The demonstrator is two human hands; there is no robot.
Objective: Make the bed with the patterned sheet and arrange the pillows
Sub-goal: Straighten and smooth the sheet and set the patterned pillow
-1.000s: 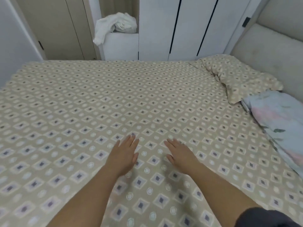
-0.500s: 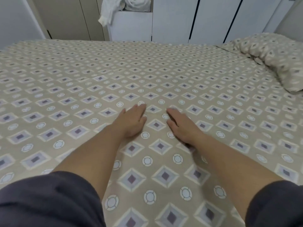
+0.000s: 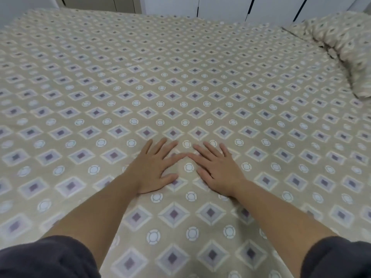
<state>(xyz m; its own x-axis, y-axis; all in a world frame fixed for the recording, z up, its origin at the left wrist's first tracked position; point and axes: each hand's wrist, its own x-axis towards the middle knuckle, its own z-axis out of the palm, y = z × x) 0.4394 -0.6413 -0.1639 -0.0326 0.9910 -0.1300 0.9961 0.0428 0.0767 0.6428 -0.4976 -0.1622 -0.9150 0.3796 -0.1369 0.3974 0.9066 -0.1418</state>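
The beige patterned sheet, printed with diamonds and circles, lies spread flat over the whole bed. My left hand rests palm down on it near the middle front, fingers spread. Beside it, my right hand also lies flat with fingers apart; the two index fingertips almost touch. Neither hand holds anything. A pillow in the same beige pattern lies at the far right edge of the bed, partly cut off by the frame.
White wardrobe doors with dark seams stand beyond the far side of the bed. My dark sleeves fill the bottom corners of the view.
The view has dipped lower and closer to the sheet. My hands have spread their fingers and come closer together, pressed flat. The floral pillow and headboard have dropped out of view.
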